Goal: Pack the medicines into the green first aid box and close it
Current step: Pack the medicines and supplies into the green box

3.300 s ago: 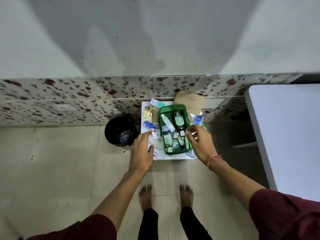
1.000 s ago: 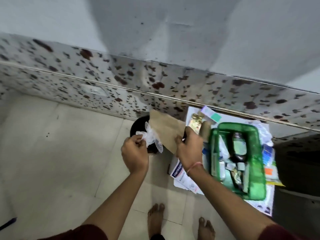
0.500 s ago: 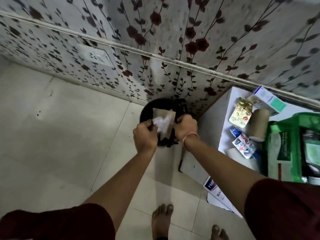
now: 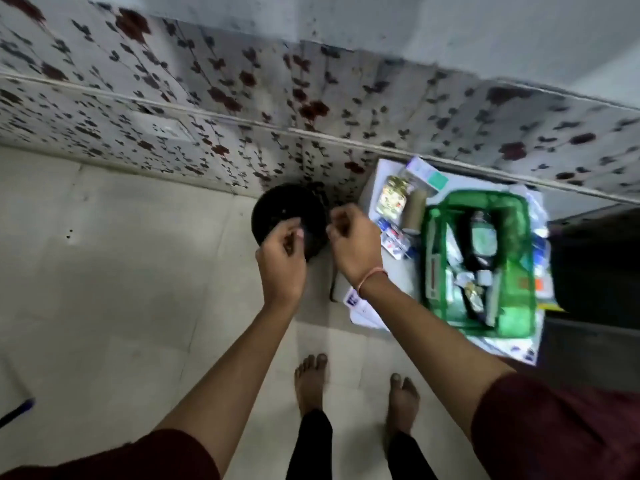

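Note:
The green first aid box [image 4: 519,216] lies open on a small white table [image 4: 375,183] at the right, with bottles, tubes and strips inside. Loose medicines lie to its left: a yellow blister pack [image 4: 391,199], a brown bandage roll [image 4: 415,211], a white and teal carton [image 4: 427,174] and small blue and red packets [image 4: 394,239]. My left hand [image 4: 282,261] and my right hand [image 4: 353,244] hover over a black dustbin [image 4: 280,209], left of the table. Both have loosely curled fingers and hold nothing that I can see.
The dustbin stands on the tiled floor against a flower-patterned wall. Papers [image 4: 360,306] hang off the table's near left corner. My bare feet [image 4: 353,382] stand on the floor below. A blue pen [image 4: 17,412] lies at the far left edge.
Half a second ago both hands pressed a brown paper bag and white plastic into the dustbin. Now the hands are empty and have lifted off the bin; the view has swung right.

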